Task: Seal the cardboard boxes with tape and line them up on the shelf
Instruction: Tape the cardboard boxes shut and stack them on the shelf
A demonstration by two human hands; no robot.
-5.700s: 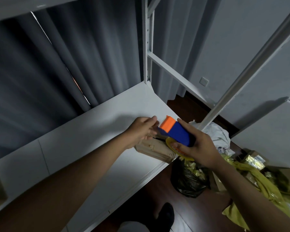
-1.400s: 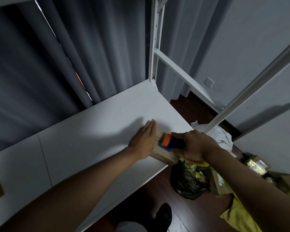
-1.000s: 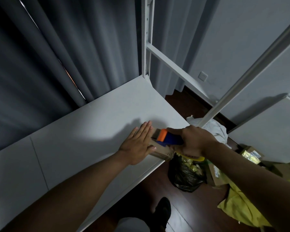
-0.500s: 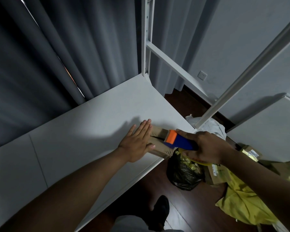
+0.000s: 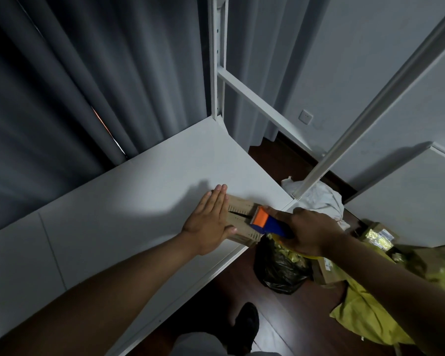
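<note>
Brown flat cardboard box (image 5: 242,222) on white shelf (image 5: 129,217), under left hand (image 5: 208,224) straight joined fingers (image 5: 217,199), right hand (image 5: 308,232) fingers clamped on blue-orange tape dispenser (image 5: 266,223) at box's near end

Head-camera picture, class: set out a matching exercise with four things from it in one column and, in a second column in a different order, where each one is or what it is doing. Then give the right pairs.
Things
1. left hand
2. right hand
3. cardboard box
4. black bag

Places or states
A. lies on the white shelf near its front right corner
B. sits on the dark floor below the shelf edge
C. flat, fingers straight, pressing on the box
D. grips the orange and blue tape dispenser

Pairs: 1-C, 2-D, 3-A, 4-B
</note>
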